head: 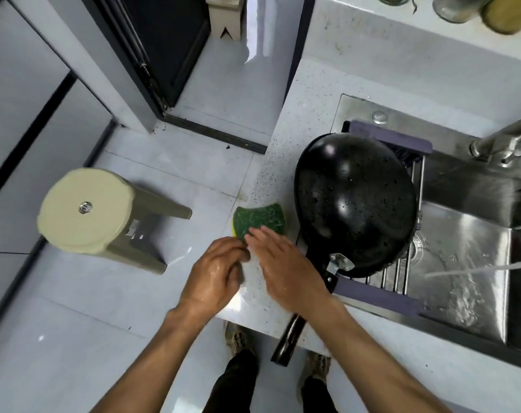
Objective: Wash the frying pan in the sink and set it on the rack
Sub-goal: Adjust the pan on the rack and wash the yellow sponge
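— Where's the frying pan (354,201)?
— Upside down on the rack (378,296) over the sink (467,234).
— And the hands?
— Left hand (214,275) curls, pinching the sponge (259,222); right hand (286,263) lies flat, fingers touching it.

Round black frying pan (356,204): glossy black underside, flecked with pale water drops; black handle with a silver metal bracket. Beneath the pan, a slatted steel drying rack (381,295) with purple-grey end bars. Just left of the pan, a curved scouring sponge (257,220): dark green face, yellow edge. Around the pan, a white stone countertop (310,93) with fine dark speckles. Right of the pan, a grey stainless steel sink (461,234). Far left of the pan, a round plastic stool (85,210): cream seat, olive-tan legs, on pale grey floor tiles (74,323).
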### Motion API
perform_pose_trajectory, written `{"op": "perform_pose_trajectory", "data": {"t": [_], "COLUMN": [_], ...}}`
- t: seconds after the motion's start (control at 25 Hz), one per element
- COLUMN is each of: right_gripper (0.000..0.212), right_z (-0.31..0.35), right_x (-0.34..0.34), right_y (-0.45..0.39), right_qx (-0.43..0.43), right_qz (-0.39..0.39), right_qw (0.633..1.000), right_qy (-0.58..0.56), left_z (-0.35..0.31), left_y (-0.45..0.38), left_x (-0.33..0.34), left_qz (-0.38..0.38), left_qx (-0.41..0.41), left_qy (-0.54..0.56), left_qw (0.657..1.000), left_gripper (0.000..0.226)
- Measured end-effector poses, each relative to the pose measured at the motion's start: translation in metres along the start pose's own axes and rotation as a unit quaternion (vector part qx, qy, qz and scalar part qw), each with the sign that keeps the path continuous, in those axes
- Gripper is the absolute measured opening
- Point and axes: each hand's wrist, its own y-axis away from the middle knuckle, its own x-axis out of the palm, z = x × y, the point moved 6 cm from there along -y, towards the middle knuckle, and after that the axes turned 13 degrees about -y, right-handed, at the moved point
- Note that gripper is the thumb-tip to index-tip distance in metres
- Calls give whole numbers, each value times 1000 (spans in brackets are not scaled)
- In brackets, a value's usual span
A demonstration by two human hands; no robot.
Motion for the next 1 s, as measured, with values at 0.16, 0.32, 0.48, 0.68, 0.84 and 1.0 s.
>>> {"op": "perform_pose_trajectory", "data": {"t": [0.16,0.32,0.48,0.68,0.84,1.0], "right_gripper": [66,48,52,53,68,70], "right_z": [5,-1,17,56,6,57], "right_x": [2,-8,25,78,23,54], "right_y": [-16,-37,8,60,-15,26], "right_qx": [84,35,80,16,211,255], "right_qz": [-46,-67,-80,-12,-90,-106], "right_qw": [992,994,993,1000,973,959], "right_qy": [88,76,-29,-8,38,-63], "left_z": [31,53,60,64,67,62], "left_y": [34,57,47,38,38,29], "left_x": [-26,-32,-29,-30,-25,-20], "left_qz": [-82,-107,-100,-124,-119,-103], "left_qx": [-114,-189,-221,-210,-220,-209], "left_qy": [26,31,78,102,97,94], "left_qw": [990,976,967,964,963,968], "left_gripper": [25,30,29,31,31,32]}}
